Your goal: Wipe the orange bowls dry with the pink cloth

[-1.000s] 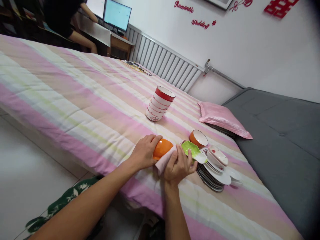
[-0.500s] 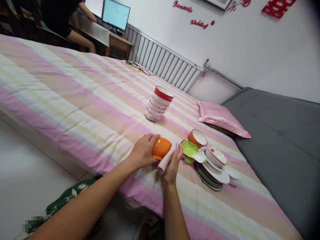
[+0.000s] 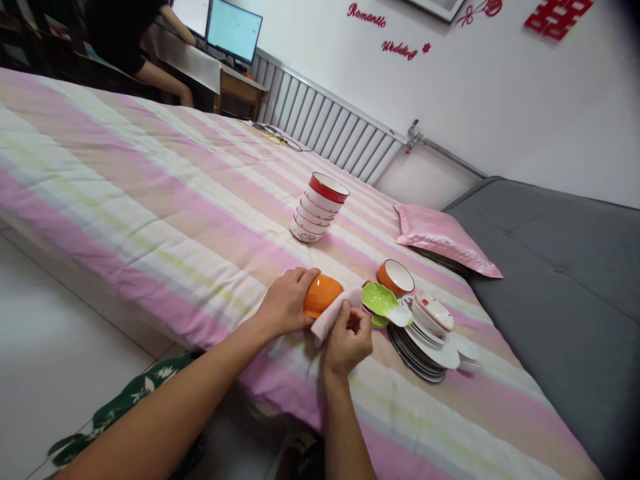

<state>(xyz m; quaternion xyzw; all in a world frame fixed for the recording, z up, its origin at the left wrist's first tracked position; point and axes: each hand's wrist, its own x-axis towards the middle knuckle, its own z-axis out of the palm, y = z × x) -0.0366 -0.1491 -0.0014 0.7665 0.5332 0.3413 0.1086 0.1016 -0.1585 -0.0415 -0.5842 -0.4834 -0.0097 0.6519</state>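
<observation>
My left hand [image 3: 286, 303] is wrapped round an orange bowl [image 3: 321, 295], tipped on its side near the bed's front edge. A pale pink cloth [image 3: 330, 319] lies against the bowl's right side, and my right hand [image 3: 349, 340] pinches it between thumb and curled fingers. Just right of that hand are green leaf-shaped dishes [image 3: 383, 300], stacked. Behind them a second orange bowl [image 3: 396, 277] with a white inside stands upright. A pile of plates [image 3: 420, 350] is further right, with small white-and-red dishes [image 3: 434, 312] on top.
A stack of red-and-white bowls [image 3: 319, 210] stands beyond my hands on the striped bedspread [image 3: 165, 193]. A pink pillow [image 3: 445, 240] lies by the grey headboard [image 3: 560, 287]. Cables [image 3: 280, 137] lie at the far edge. A person [image 3: 125, 40] sits at a desk with a monitor [image 3: 234, 30].
My right hand's fingers have curled from lying along the cloth into a pinch on it. More of the cloth's upper end shows. My left hand and the bowl have barely moved.
</observation>
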